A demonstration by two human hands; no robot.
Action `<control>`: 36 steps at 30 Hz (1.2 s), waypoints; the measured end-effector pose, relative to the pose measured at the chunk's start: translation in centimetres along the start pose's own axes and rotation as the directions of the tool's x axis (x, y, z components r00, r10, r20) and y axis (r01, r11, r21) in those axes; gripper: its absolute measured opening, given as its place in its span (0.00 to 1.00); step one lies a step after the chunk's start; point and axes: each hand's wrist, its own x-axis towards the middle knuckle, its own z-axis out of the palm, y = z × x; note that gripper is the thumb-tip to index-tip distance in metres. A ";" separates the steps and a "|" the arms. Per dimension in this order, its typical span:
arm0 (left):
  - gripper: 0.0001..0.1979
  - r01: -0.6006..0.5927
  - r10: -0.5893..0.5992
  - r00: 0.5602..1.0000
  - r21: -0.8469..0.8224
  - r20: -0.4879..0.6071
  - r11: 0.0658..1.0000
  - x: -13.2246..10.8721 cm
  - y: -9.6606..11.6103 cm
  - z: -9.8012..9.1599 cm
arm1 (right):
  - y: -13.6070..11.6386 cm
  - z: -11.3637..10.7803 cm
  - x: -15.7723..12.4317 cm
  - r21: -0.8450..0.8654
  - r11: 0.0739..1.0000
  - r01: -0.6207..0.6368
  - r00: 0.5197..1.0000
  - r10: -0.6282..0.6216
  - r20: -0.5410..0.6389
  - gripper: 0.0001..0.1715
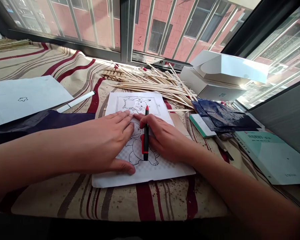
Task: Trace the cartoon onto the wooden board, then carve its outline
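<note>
Both hands rest on one printed sheet bearing a line drawing, which lies near the middle of the striped cloth. The sheet's near edge stops short of the table's front edge, leaving a bare band of cloth there. Its far edge comes close to the pile of thin wooden sticks, and open cloth also shows at far left. The left hand lies palm down, fingers straight and close together, thumb out along the sheet's lower left part, forearm coming in from the left. The right hand lies flat too, fingers extended toward the left hand's fingertips and nearly touching them. One black-and-red pen lies across its fingers, red tip pointing away from the person — whether the fingers clamp it cannot be told. Left of the sheet lie one dark blue sheet under the left forearm, one white sheet and one white strip. To the right lie a small green-edged pad, crumpled dark blue sheets — count unclear — and one green booklet. One white box stands beyond them by the window. The sticks are too many to count.
</note>
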 end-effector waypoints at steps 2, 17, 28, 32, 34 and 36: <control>0.62 0.015 -0.015 1.000 0.004 -0.013 1.000 0.1 0.3 0.5 | 0.0 0.1 0.0 -0.001 1.000 0.010 1.000 -0.010 -0.010 0.16; 0.58 0.015 -0.020 0.984 -0.032 -0.178 0.999 -0.6 0.1 3.8 | -4.0 -4.4 2.4 0.777 0.614 0.138 0.844 0.338 -0.417 0.16; 0.58 0.041 -0.055 0.990 -0.111 -0.127 0.993 -0.7 -0.9 2.2 | 0.7 0.8 3.6 0.855 0.511 -0.090 0.849 0.489 -0.203 0.18; 0.57 0.104 -0.117 0.984 -0.105 -0.131 0.989 -0.4 -1.6 2.0 | -0.2 0.4 3.5 0.852 0.518 -0.082 0.878 0.442 -0.184 0.20; 0.57 0.106 -0.114 0.989 -0.089 -0.095 0.990 -0.4 -1.6 2.0 | -0.3 0.4 3.5 0.831 0.548 -0.092 0.890 0.419 -0.178 0.21; 0.56 0.091 -0.096 0.993 -0.078 -0.071 0.993 -0.4 -1.5 2.0 | -0.2 0.6 3.5 0.799 0.594 -0.091 0.896 0.399 -0.194 0.21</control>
